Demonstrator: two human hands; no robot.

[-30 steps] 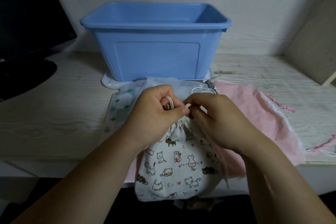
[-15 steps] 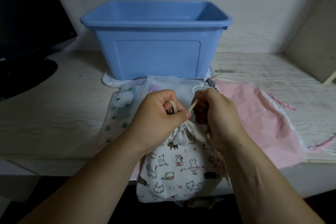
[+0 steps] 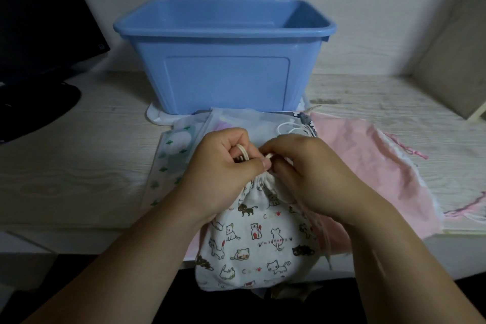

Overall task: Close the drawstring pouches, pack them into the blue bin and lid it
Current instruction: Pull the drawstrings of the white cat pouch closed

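Note:
A white pouch printed with cats [image 3: 257,239] hangs over the table's front edge, its neck gathered tight. My left hand [image 3: 226,168] grips a loop of its cream drawstring [image 3: 243,151] just above the neck. My right hand [image 3: 305,173] pinches the other end of the cord beside my left thumb. Behind them stands the open blue bin [image 3: 223,81] on a white lid [image 3: 155,116]. More pouches lie flat between the bin and my hands: a pink one [image 3: 368,166], a white one with green shapes [image 3: 171,155] and a pale one [image 3: 252,123].
A dark monitor [image 3: 39,21] and its round base [image 3: 34,110] stand at the left of the pale wooden table [image 3: 79,166]. A beige panel [image 3: 457,66] leans at the right. White cords [image 3: 292,126] lie loose near the bin.
My right hand has dropped from holding the cord upright and closed in against my left thumb over the pouch's neck. The left hand and the pouch have hardly moved.

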